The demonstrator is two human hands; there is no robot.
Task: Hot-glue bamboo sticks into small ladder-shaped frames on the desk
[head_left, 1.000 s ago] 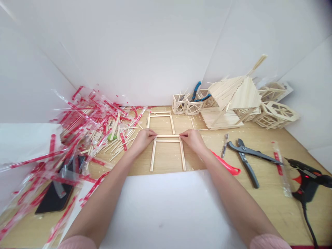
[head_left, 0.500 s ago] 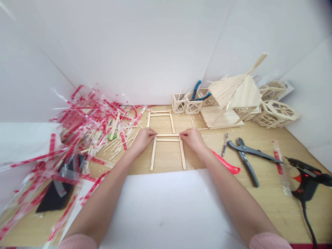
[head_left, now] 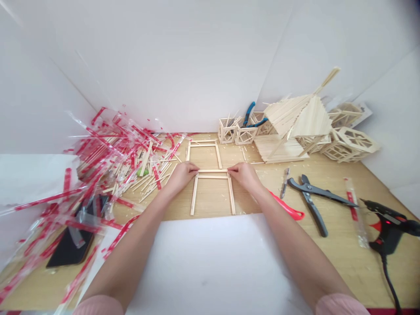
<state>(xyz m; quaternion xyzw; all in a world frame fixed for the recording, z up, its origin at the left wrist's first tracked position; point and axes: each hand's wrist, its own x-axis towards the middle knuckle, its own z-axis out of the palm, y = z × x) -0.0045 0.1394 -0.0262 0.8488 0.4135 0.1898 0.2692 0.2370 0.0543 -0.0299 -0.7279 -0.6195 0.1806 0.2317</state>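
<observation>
A thin wooden stick (head_left: 212,171) lies crosswise at the top of a three-sided frame of wooden sticks (head_left: 231,197). My left hand (head_left: 182,176) pinches the stick's left end, and my right hand (head_left: 243,175) pinches its right end. Just below it, a second crossbar of the frame runs parallel. The fingertips cover both upper corners, so I cannot tell whether the stick touches the frame there. Beyond the hands lies another stick frame (head_left: 218,154), flat on the wooden table (head_left: 213,199).
Left are loose sticks (head_left: 151,186), red-and-clear wrappers (head_left: 108,135) and a dark phone (head_left: 70,251). Right are a red-handled tool (head_left: 288,209), a pen (head_left: 285,183), grey cutters (head_left: 310,192) and a glue gun (head_left: 387,221). Behind stand a stick house (head_left: 295,120) and blue-handled pliers (head_left: 249,114). White board (head_left: 210,262) lies in front.
</observation>
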